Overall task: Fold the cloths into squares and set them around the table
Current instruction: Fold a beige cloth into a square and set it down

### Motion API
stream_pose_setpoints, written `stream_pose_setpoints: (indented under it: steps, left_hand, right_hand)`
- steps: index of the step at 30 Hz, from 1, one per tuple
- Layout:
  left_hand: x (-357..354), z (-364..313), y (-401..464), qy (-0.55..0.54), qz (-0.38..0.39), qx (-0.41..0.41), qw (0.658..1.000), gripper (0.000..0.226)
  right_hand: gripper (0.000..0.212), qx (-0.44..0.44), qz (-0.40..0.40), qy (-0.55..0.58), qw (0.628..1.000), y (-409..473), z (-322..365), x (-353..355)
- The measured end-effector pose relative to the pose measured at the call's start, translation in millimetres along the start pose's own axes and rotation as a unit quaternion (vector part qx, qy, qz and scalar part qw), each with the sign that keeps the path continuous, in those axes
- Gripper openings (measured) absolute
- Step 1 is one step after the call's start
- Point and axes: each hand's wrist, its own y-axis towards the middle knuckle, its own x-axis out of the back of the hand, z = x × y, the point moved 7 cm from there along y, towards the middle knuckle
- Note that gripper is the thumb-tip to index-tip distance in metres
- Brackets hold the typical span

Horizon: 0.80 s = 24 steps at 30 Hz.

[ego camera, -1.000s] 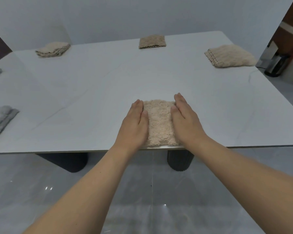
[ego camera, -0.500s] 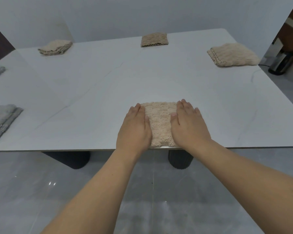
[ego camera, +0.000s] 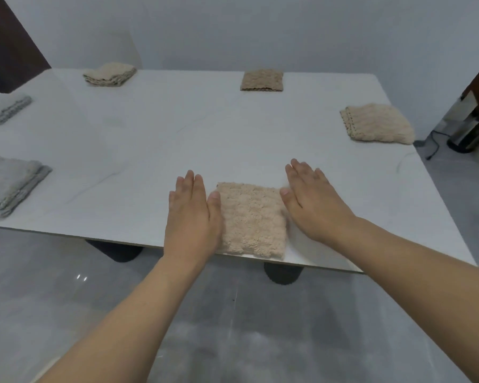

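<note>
A beige cloth [ego camera: 253, 219], folded into a square, lies at the near edge of the white table [ego camera: 233, 134]. My left hand [ego camera: 191, 214] lies flat with straight fingers along the cloth's left side, its thumb touching the cloth. My right hand [ego camera: 313, 203] is flat, just right of the cloth, with its thumb at the cloth's upper right corner. Folded beige cloths sit at the far left [ego camera: 109, 74], far middle [ego camera: 262, 80] and right edge [ego camera: 376, 123]. Two folded grey cloths lie on the left edge, one near [ego camera: 9, 183] and one farther back [ego camera: 4, 106].
Dark round table legs [ego camera: 281, 273] stand under the near edge on a glossy grey floor. A metal bin [ego camera: 470, 132] with a cable sits on the floor at the right. A dark door panel [ego camera: 9, 42] is at the far left.
Both hands have slid outward off the top of the near beige cloth, the right one farther than the left, leaving it uncovered. The camera view has shifted so more of the table's left shows.
</note>
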Motion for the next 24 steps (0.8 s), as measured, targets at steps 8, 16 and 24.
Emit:
stream_pose_setpoints:
  steps: [8, 16, 24]
  left_hand:
    - [4.7, -13.0, -27.1, -0.112, -0.129, 0.152, 0.973, 0.067]
    - [-27.7, -27.9, -48.0, -0.135, -0.216, 0.259, 0.932, 0.069]
    - [-50.1, -50.4, -57.1, -0.193, -0.324, 0.341, 0.861, 0.068]
  right_hand:
    - [0.053, 0.181, 0.119, 0.076, 0.973, 34.0, 37.7, 23.0]
    - [0.05, 0.264, 0.189, 0.154, 0.933, 72.2, 31.8, 12.0]
    - [0.049, 0.322, 0.25, 0.195, 0.892, 88.0, 23.7, -10.9]
